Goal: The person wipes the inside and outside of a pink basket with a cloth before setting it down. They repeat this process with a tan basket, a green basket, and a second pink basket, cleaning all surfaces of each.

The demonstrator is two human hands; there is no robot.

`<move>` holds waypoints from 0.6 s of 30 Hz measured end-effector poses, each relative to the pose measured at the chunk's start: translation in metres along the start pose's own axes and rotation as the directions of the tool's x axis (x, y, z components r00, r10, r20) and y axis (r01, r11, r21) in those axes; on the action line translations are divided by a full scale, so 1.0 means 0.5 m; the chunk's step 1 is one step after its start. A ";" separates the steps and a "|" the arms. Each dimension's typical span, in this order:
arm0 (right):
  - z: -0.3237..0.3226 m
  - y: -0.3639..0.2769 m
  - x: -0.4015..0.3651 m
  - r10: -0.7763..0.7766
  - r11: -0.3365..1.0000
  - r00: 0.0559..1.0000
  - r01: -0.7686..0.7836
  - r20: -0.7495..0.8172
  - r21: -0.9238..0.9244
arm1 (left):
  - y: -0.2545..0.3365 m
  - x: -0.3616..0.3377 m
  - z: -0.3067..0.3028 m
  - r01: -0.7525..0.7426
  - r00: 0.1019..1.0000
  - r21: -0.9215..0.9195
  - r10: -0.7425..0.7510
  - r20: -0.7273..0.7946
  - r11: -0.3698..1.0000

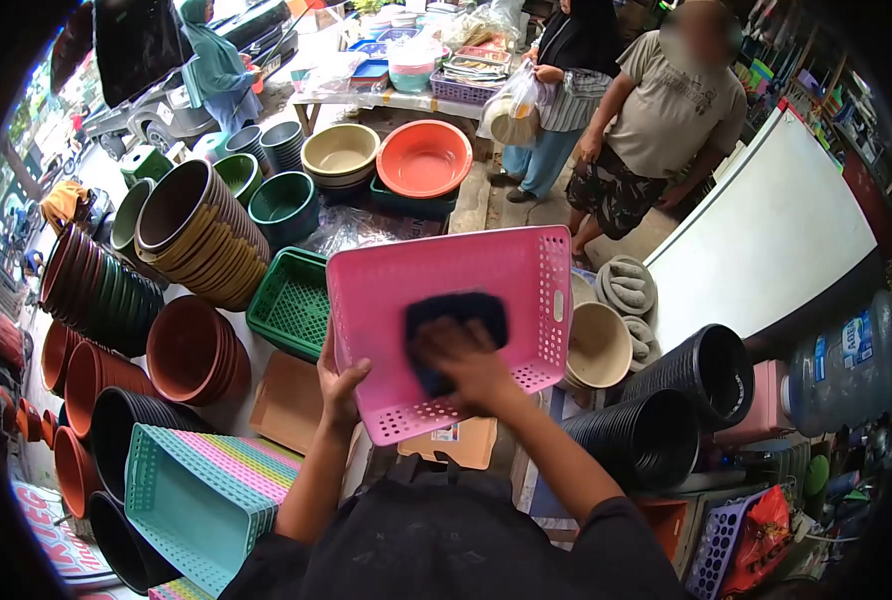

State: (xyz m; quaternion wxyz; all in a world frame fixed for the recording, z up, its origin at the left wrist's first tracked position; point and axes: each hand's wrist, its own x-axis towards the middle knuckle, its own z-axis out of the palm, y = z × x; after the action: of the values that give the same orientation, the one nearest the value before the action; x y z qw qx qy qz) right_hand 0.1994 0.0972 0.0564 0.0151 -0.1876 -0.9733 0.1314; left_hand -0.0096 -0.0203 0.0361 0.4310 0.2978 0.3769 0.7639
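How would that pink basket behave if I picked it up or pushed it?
The pink basket is probably light for its size, with thin, hole-punched sides. It seems fairly stiff: its walls look straight while the left hand grips one edge and the right hand holds a dark cloth inside. Its flat base suggests sliding, not rolling.

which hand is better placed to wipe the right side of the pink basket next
Probably the right: the right hand has a dark cloth under it inside the pink basket, while the left hand supports the basket's left edge.
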 end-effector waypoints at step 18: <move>0.069 -0.075 0.018 -0.188 0.891 0.950 0.058 0.251 0.450 | -0.028 0.019 0.030 -0.138 0.988 0.060 0.133 0.073 0.989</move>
State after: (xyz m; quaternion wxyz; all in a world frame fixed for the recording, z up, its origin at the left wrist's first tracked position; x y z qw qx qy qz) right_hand 0.1748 0.0585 0.0325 -0.0765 -0.0956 -0.9205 0.3712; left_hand 0.0040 -0.0022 0.0336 0.3808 0.3626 0.3655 0.7680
